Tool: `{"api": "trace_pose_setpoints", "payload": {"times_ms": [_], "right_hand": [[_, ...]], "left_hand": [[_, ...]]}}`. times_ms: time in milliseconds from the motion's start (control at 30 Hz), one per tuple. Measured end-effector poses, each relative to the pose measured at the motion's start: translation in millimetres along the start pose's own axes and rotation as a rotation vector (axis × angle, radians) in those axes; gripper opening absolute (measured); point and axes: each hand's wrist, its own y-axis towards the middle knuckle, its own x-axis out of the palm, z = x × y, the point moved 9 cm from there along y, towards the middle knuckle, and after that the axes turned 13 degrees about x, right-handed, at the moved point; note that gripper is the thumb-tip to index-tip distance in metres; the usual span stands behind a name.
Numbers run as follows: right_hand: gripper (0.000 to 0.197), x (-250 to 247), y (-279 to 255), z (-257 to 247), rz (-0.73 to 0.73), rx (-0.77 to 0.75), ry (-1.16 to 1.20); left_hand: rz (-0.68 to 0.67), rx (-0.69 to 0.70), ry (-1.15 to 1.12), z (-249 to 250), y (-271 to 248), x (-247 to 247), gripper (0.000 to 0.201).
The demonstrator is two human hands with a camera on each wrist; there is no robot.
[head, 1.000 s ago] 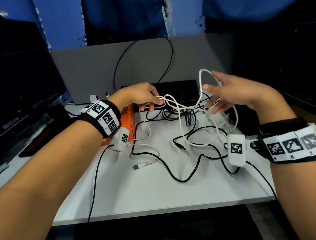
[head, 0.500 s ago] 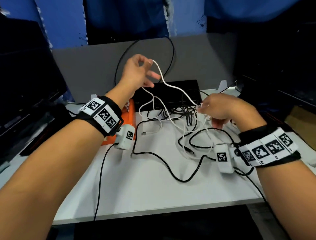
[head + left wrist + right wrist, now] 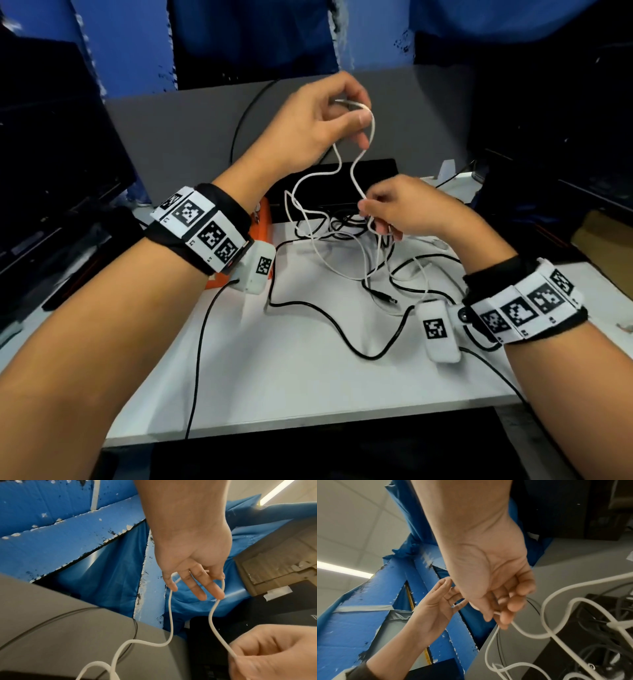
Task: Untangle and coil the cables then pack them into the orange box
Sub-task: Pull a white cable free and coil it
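the white cable is thin, round and smooth; it hangs in two strands from the raised left hand, whose thumb and forefinger pinch its bend. the right hand, lower and nearer, pinches one strand with curled fingers. below, the cable's slack loops onto the white table, crossing a black cable whose barrel plug lies free among the loops. the orange box sits at the table's left rear, mostly hidden behind the left wrist. the near half of the table is bare apart from cable runs; its front edge is close to the forearms. a black device stands behind the tangle, against a grey partition that bounds the rear.
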Motion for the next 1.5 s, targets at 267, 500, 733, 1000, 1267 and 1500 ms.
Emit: {"api": "trace_pose_setpoints", "payload": {"times_ms": [267,500,733,1000,1267,1500], "right_hand": [[0.03,-45.8,5.0,10.7,0.298,-0.012,0.634],[0.027,-86.2,-29.8,-20.6,0.352,-0.305,0.822],[0.022,-134.5,-54.4,-10.9,0.486,-0.367,0.929],[0.014,-111.5,-7.7,55.3,0.37,0.102,0.762],[0.04,-93.6,-7.8,38.8,0.417,0.175,0.322],[0.045,-43.3,-42.4,-62.4,0.418,-0.202,0.17]], "left_hand": [[0.081,-0.214,0.026,-60.0,-37.7,-2.6,0.093],[-0.239,-0.591,0.546,-142.9,-83.4,5.2,0.07],[0.08,-0.706,0.556,-165.2,-89.2,-30.0,0.019],[0.47,-0.766,0.121,-135.5,-84.1,-58.6,0.065],[0.591,-0.649,-0.329,-111.7,-72.1,-55.6,0.068],[0.111,-0.412,-0.022,-59.5,-41.1,-12.1,0.053]]}}
